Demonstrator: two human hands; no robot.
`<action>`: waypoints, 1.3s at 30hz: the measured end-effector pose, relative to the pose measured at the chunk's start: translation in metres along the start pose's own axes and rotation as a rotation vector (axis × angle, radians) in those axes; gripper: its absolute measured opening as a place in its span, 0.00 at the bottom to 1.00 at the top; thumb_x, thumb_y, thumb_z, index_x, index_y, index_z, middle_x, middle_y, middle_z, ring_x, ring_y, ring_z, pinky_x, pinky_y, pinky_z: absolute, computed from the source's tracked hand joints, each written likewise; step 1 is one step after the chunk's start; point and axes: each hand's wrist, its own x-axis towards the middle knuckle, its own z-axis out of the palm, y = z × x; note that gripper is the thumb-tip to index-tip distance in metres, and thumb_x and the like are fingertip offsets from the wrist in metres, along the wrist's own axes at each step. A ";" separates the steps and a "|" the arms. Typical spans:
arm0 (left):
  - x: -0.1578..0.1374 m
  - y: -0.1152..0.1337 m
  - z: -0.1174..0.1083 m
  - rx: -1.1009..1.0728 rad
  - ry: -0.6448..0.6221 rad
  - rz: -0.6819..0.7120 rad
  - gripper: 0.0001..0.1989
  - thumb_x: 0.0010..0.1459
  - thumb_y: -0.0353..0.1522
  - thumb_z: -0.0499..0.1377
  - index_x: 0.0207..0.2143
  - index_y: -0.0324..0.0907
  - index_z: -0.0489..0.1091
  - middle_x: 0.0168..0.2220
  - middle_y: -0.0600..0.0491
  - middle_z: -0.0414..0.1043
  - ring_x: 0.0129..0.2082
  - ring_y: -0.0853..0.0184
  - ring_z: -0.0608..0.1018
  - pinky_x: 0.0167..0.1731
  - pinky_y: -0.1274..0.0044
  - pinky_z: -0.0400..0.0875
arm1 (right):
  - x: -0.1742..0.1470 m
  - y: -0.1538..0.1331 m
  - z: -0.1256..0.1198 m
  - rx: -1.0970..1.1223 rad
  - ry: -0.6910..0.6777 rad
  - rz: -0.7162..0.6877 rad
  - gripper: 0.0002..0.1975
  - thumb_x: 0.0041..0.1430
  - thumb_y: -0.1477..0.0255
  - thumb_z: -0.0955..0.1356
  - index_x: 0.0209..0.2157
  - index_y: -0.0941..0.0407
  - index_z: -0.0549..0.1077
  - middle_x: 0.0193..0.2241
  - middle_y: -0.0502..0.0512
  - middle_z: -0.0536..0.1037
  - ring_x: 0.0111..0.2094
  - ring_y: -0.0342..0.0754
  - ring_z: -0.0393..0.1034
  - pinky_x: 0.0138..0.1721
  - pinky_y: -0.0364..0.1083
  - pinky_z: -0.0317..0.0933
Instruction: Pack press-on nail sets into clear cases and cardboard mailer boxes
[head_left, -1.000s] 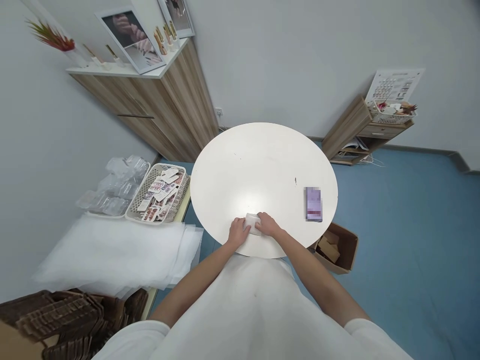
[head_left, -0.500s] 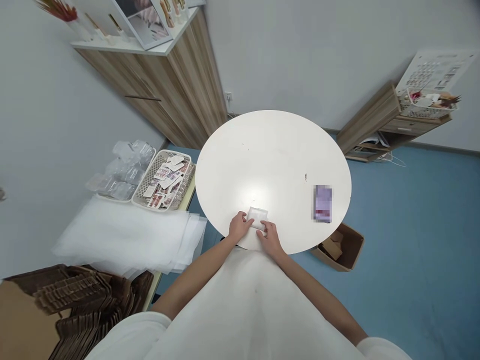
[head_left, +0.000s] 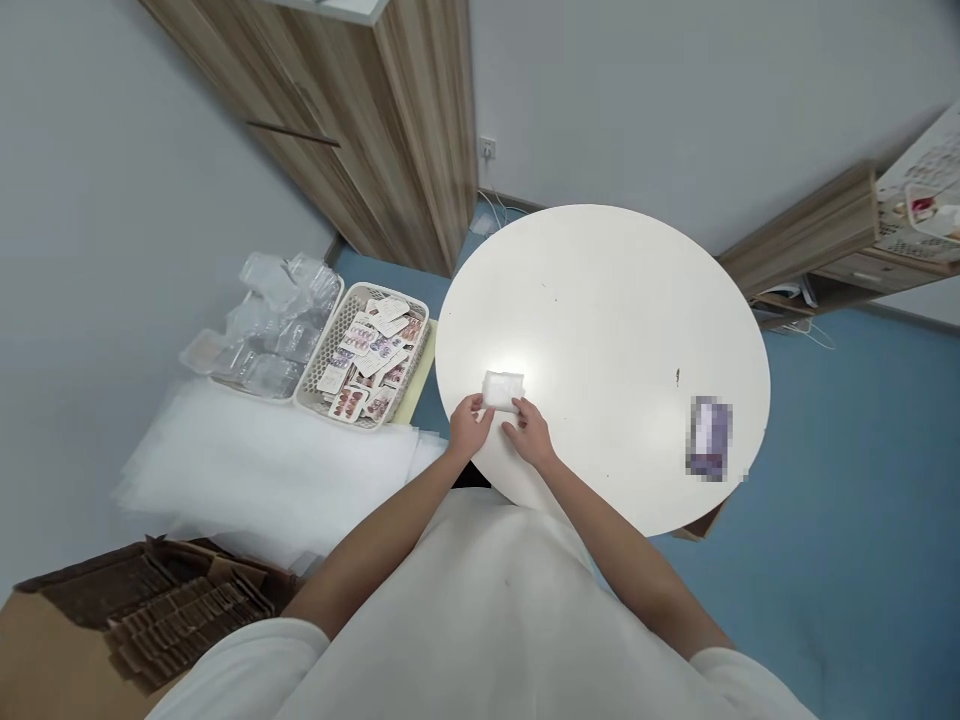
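A small, flat packet wrapped in white translucent foam (head_left: 503, 389) is held at the near left edge of the round white table (head_left: 600, 300). My left hand (head_left: 469, 430) grips its near left corner between thumb and fingers. At the near right corner, the fingertips of my right hand (head_left: 531, 434) pinch it, with the thumb low beside it. What lies inside the wrapping cannot be made out.
Left of the table are a basket of printed nail cards (head_left: 367, 360), a basket of clear plastic cases (head_left: 274, 320), stacked white foam sheets (head_left: 262, 470) and a box of folded cardboard (head_left: 172, 620). A blurred purple item (head_left: 709, 438) lies on the table's right side.
My view has turned toward the left, so the table and baskets appear further right. Both hands have shifted the packet leftward and away from my body on the tabletop.
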 end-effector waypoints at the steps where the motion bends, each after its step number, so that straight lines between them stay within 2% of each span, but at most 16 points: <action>1: 0.009 -0.002 -0.009 -0.009 0.013 0.008 0.19 0.50 0.34 0.56 0.45 0.39 0.63 0.43 0.46 0.68 0.43 0.65 0.71 0.41 0.73 0.68 | 0.010 -0.008 0.008 0.007 -0.012 -0.010 0.28 0.48 0.67 0.64 0.52 0.53 0.59 0.55 0.57 0.58 0.51 0.50 0.58 0.46 0.49 0.60; 5: 0.040 -0.006 -0.034 -0.024 0.014 0.057 0.22 0.49 0.34 0.57 0.48 0.41 0.62 0.49 0.46 0.64 0.47 0.63 0.69 0.44 0.71 0.67 | 0.042 -0.031 0.034 0.011 -0.022 -0.025 0.31 0.47 0.68 0.65 0.54 0.52 0.56 0.57 0.56 0.55 0.54 0.51 0.54 0.46 0.50 0.60; 10: 0.062 -0.005 -0.045 -0.008 -0.008 0.093 0.23 0.50 0.34 0.56 0.50 0.42 0.61 0.51 0.47 0.62 0.49 0.63 0.67 0.45 0.72 0.66 | 0.060 -0.043 0.044 -0.040 -0.021 -0.026 0.32 0.48 0.68 0.65 0.56 0.52 0.54 0.58 0.56 0.53 0.56 0.52 0.51 0.47 0.51 0.60; 18: 0.061 -0.008 -0.046 0.016 -0.019 0.151 0.23 0.51 0.32 0.54 0.51 0.41 0.59 0.51 0.47 0.61 0.49 0.63 0.67 0.46 0.72 0.66 | 0.058 -0.043 0.041 -0.075 -0.017 -0.038 0.32 0.47 0.69 0.65 0.55 0.52 0.54 0.57 0.56 0.53 0.57 0.52 0.48 0.46 0.50 0.60; 24: 0.060 -0.013 -0.041 -0.028 0.015 0.157 0.24 0.50 0.32 0.56 0.51 0.42 0.59 0.51 0.47 0.61 0.50 0.64 0.66 0.47 0.72 0.65 | 0.062 -0.039 0.033 0.038 -0.041 -0.046 0.30 0.46 0.69 0.66 0.53 0.48 0.56 0.55 0.54 0.56 0.50 0.49 0.58 0.42 0.48 0.63; 27: 0.058 -0.015 -0.039 -0.093 0.033 0.151 0.25 0.50 0.32 0.57 0.52 0.43 0.57 0.55 0.48 0.56 0.53 0.63 0.63 0.48 0.71 0.63 | 0.060 -0.034 0.027 0.102 -0.066 -0.056 0.32 0.46 0.70 0.67 0.54 0.47 0.55 0.58 0.53 0.50 0.50 0.49 0.58 0.42 0.48 0.63; 29: 0.054 -0.015 -0.039 -0.120 0.043 0.132 0.26 0.50 0.32 0.57 0.52 0.44 0.57 0.58 0.48 0.52 0.55 0.62 0.60 0.49 0.70 0.62 | 0.054 -0.030 0.022 0.134 -0.062 -0.059 0.32 0.46 0.70 0.67 0.54 0.47 0.54 0.59 0.54 0.46 0.50 0.50 0.58 0.41 0.48 0.63; 31: 0.045 -0.017 -0.039 -0.138 0.053 0.088 0.24 0.50 0.32 0.56 0.51 0.45 0.59 0.58 0.49 0.52 0.55 0.62 0.60 0.50 0.70 0.61 | 0.043 -0.024 0.016 0.160 -0.052 -0.058 0.32 0.46 0.70 0.66 0.54 0.47 0.55 0.59 0.55 0.47 0.48 0.49 0.60 0.40 0.48 0.64; 35: 0.009 -0.024 -0.036 -0.168 0.029 -0.003 0.21 0.51 0.32 0.55 0.49 0.42 0.61 0.52 0.46 0.63 0.51 0.63 0.66 0.50 0.69 0.62 | 0.011 -0.005 0.000 0.181 -0.089 -0.050 0.30 0.47 0.70 0.65 0.54 0.50 0.55 0.55 0.58 0.56 0.41 0.45 0.65 0.39 0.47 0.64; 39: -0.047 -0.034 -0.026 -0.171 0.022 -0.072 0.17 0.51 0.33 0.55 0.45 0.40 0.64 0.46 0.45 0.69 0.45 0.64 0.72 0.45 0.71 0.66 | -0.022 0.021 -0.008 0.119 -0.141 -0.047 0.27 0.48 0.71 0.63 0.52 0.53 0.57 0.50 0.58 0.63 0.33 0.42 0.67 0.38 0.47 0.64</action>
